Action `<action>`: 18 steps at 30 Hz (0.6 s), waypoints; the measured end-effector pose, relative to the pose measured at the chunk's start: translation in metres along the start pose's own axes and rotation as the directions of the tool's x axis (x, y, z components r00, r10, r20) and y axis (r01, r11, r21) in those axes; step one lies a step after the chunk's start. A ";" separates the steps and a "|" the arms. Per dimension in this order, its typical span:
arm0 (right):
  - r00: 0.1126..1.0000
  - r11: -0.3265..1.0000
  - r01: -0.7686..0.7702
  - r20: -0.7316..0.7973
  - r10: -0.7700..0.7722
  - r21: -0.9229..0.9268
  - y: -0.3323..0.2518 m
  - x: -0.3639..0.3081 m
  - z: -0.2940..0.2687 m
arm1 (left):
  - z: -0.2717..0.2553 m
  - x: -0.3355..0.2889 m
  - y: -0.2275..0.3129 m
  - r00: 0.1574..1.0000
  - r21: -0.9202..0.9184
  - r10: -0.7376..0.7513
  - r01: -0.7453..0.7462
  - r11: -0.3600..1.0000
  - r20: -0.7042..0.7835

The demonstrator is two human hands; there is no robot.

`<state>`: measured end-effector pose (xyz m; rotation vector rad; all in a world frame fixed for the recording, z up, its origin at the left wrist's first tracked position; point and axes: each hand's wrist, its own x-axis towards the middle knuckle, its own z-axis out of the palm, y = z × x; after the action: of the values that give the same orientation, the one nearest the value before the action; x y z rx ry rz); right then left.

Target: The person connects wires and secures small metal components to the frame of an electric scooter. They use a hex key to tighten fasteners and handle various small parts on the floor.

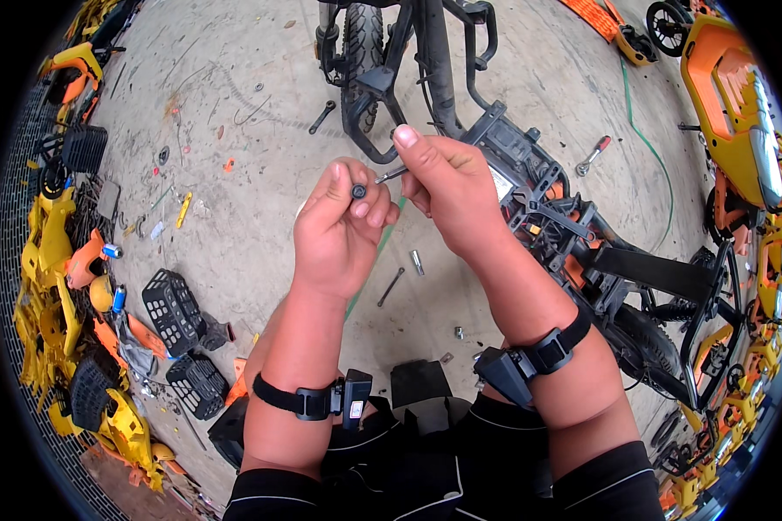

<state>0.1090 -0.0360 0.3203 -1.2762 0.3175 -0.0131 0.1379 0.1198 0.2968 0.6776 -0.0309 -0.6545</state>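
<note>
In front of the bike frame, both of my hands are raised close together. My left hand [337, 227] is closed with curled fingers, pinching a small black bolt [358, 191] whose round, recessed head points toward me. My right hand [453, 187] grips a thin metal rod [389, 175] between thumb and fingers. The rod's bright tip points at my left hand, a little right of the bolt; its other end is hidden in my grip. Behind my right hand lies the partly stripped bike frame [441, 78], with wiring and a dark box exposed.
Around me on the concrete floor lie a wrench [322, 117], a ratchet with a red handle [593, 156], a metal socket [417, 262] and a thin wrench [391, 287]. Yellow body panels [48, 252] pile up at left. A black basket [172, 308] lies nearby. A yellow-orange seat-like part [730, 104] stands right.
</note>
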 end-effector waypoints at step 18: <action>0.998 0.999 0.035 0.061 -0.033 -0.030 0.001 -0.003 0.004 | 0.002 -0.001 -0.001 0.984 0.105 0.073 -0.056 0.993 -0.165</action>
<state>0.1068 -0.0312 0.3212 -1.3105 0.2446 0.0013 0.1362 0.1182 0.2980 0.8239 0.0714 -0.5344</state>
